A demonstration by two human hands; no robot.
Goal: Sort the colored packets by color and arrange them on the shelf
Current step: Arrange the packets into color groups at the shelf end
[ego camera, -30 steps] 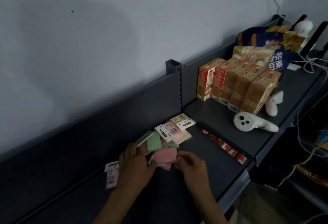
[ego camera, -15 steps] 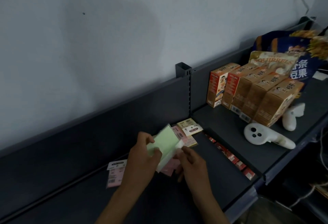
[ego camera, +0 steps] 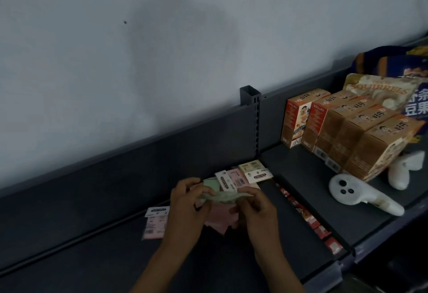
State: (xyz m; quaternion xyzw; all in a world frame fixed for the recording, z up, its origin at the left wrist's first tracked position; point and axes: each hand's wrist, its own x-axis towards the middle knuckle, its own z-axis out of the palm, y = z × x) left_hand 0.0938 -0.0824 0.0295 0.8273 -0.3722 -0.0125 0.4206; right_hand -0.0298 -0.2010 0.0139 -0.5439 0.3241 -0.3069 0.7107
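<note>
Green packet (ego camera: 222,197), thin and slightly bent, pinched between both hands just above the dark grey shelf (ego camera: 115,258). Left hand (ego camera: 187,202) curled on its left end, fingers (ego camera: 196,182) folded over the top edge, thumb underneath. Right hand (ego camera: 254,207) gripping the right end, fingers bent round it. Under the hands, loose pink packets (ego camera: 220,220) lying flat on the shelf, partly hidden by the wrists. Just left of the left hand, apart from the heap, one pink packet with a white label (ego camera: 155,223) flat on the shelf near the back wall. Behind the hands, close to the upright post (ego camera: 250,98): a second green packet (ego camera: 212,183), a pink packet with a white header card (ego camera: 231,180), and yellow packets (ego camera: 254,171), overlapping one another; topmost label reading "STICKY NOTE". To the right, on a slightly higher shelf section, a row of orange snack boxes (ego camera: 347,135) standing upright side by side, snack bags (ego camera: 379,88) behind them. White handheld controller (ego camera: 361,196) lying in front of the boxes, a second white controller (ego camera: 403,167) partly tucked behind the nearest box. Small red packets (ego camera: 308,218) lined along the gap below the raised shelf's edge. Pale wall behind everything.
</note>
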